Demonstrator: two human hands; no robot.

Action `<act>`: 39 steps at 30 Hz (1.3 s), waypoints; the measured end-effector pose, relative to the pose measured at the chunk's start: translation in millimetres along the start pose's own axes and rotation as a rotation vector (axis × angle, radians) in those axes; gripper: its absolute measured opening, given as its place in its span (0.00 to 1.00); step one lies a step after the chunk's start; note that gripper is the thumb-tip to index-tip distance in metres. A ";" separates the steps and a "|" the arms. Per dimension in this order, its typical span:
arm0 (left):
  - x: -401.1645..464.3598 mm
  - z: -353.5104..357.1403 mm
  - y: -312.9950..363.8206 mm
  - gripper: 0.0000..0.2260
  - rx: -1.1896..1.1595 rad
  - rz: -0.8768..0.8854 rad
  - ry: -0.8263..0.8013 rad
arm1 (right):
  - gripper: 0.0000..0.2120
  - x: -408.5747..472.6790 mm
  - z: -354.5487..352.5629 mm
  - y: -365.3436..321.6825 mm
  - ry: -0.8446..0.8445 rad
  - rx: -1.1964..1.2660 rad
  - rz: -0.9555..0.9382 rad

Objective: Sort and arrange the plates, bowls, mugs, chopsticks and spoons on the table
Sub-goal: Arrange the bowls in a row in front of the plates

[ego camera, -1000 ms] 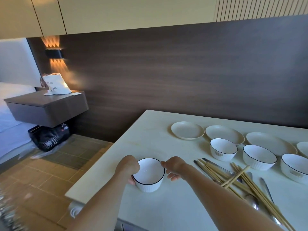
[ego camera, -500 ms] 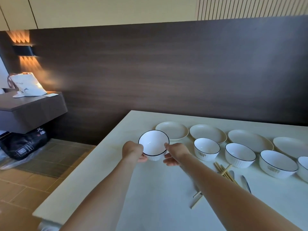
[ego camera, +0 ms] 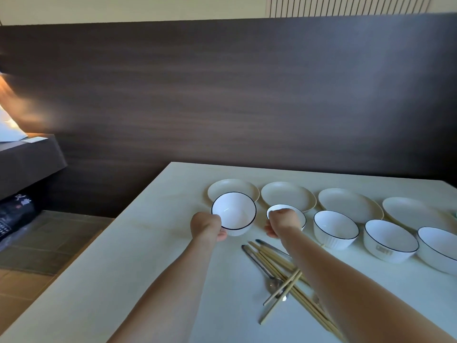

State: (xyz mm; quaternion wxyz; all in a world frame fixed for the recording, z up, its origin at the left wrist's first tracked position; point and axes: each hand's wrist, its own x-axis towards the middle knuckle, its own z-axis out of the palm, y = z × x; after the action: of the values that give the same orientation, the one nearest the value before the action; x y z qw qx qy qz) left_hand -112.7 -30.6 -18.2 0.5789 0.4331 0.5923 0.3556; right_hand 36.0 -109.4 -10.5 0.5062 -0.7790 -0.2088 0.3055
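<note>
My left hand grips the left rim of a white bowl with a dark rim, just in front of the leftmost cream plate. The bowl looks tilted toward me; I cannot tell whether it rests on the table. My right hand is off that bowl, its fingers curled, and covers the near side of a second bowl; whether it holds that bowl is hidden. Three more bowls run to the right, behind them three more plates. Chopsticks and spoons lie crossed under my right forearm.
The table's left edge drops to a tiled floor. A dark wood wall stands right behind the table. A dark floating shelf hangs at the far left, with a black box below it.
The bowl has travelled from the near left corner to the front of the leftmost plate. My right hand has let go of it and moved right, over the second bowl.
</note>
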 end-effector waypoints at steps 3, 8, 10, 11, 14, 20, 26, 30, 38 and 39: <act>5.0 13.3 -8.2 0.08 -0.023 -0.034 0.011 | 0.09 13.8 -15.5 13.4 0.135 -0.158 -0.065; 13.6 31.5 -18.3 0.08 -0.098 -0.066 0.025 | 0.09 29.8 -35.7 33.8 0.256 -0.280 -0.064; 17.5 36.7 -20.5 0.08 -0.084 -0.060 0.032 | 0.14 36.3 -36.1 39.0 0.256 -0.248 0.008; 19.7 39.5 -21.4 0.08 -0.073 -0.061 0.035 | 0.15 38.7 -35.9 41.8 0.252 -0.237 0.031; 26.4 44.9 -23.4 0.07 -0.052 -0.081 0.039 | 0.11 41.8 -33.5 48.6 0.214 -0.199 0.071; 35.2 47.0 -21.0 0.06 0.037 -0.091 0.019 | 0.14 48.8 -28.4 54.5 0.120 -0.022 0.214; 35.3 48.0 -21.8 0.08 0.063 -0.095 0.037 | 0.16 55.1 -27.3 54.2 0.117 0.027 0.244; 29.5 48.8 -22.3 0.15 0.091 -0.103 0.021 | 0.17 57.1 -26.4 55.0 0.094 0.067 0.234; -15.4 66.6 -18.5 0.17 0.181 -0.174 -0.158 | 0.12 46.2 -52.6 43.8 0.089 0.060 0.209; -22.0 73.7 -17.8 0.16 0.206 -0.152 -0.186 | 0.11 44.9 -60.5 41.8 0.107 0.056 0.199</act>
State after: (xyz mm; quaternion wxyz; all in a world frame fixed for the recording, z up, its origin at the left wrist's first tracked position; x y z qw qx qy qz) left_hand -42.3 -63.5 -32.0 0.6093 0.4750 0.6005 0.2063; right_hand 110.8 -137.6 -42.5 0.5055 -0.7965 -0.0945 0.3181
